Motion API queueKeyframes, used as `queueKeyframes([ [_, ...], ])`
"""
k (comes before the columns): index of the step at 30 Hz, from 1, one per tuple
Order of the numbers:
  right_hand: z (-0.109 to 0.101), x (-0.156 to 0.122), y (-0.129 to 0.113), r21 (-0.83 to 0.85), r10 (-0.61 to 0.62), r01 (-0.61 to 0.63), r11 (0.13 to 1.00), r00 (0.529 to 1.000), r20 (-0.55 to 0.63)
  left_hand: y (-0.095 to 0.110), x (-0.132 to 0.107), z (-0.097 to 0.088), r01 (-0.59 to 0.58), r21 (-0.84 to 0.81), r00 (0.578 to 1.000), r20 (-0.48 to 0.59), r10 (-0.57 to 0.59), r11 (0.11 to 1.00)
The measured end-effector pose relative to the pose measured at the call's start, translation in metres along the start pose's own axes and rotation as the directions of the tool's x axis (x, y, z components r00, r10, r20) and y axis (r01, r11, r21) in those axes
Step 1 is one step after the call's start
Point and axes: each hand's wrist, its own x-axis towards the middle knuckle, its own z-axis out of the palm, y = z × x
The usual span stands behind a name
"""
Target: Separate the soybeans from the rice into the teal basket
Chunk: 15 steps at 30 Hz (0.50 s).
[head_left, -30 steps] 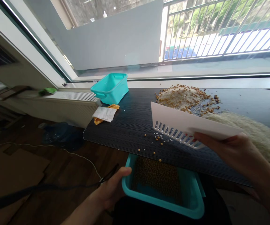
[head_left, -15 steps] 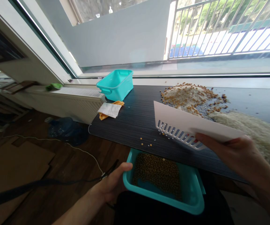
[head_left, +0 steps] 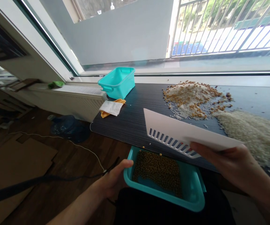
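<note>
My left hand [head_left: 116,176] grips the left rim of a turquoise plastic bin [head_left: 169,200], thumb over the edge. Brown, round beans or peas [head_left: 159,170] cover much of its bottom. The bin is just below the table's front edge. My right hand [head_left: 228,156] is closed on a white slotted plastic scraper [head_left: 186,128], held tilted with its slots down near the edge above the bin. A couple of loose beans lie at the edge beside the bin. Behind the scraper rises a pile of rice mixed with beans [head_left: 191,97]; to its right spreads a pile of white rice [head_left: 252,134].
A second turquoise bin [head_left: 118,84] stands at the table's back left corner. A folded white and orange cloth [head_left: 112,108] lies in front of it. A radiator [head_left: 83,97], a large blue water bottle [head_left: 69,126] and a white cable are to the left.
My right hand has drawn the scraper toward me and left, to the table's front edge. The loose beans have moved to the edge by the bin. My left hand keeps its grip.
</note>
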Motion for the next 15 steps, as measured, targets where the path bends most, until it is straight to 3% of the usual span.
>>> queueKeyframes([
  [7,0.0127,-0.0079,0.0007,0.114,-0.022,-0.002,0.993,0.979,0.204,0.0032,-0.0071,-0.0031,-0.014,-0.016,1.000,-0.025,0.014,1.000],
  [12,0.0103,-0.0100,0.0015,0.089,-0.017,0.003,0.996,0.987,0.160,0.0001,-0.0072,-0.0045,-0.022,-0.022,1.000,-0.018,0.022,1.000],
  [15,0.0088,-0.0064,0.0054,0.045,0.014,-0.017,0.999,0.997,0.075,-0.0039,-0.0053,-0.0065,-0.010,-0.035,1.000,-0.013,0.010,0.999],
])
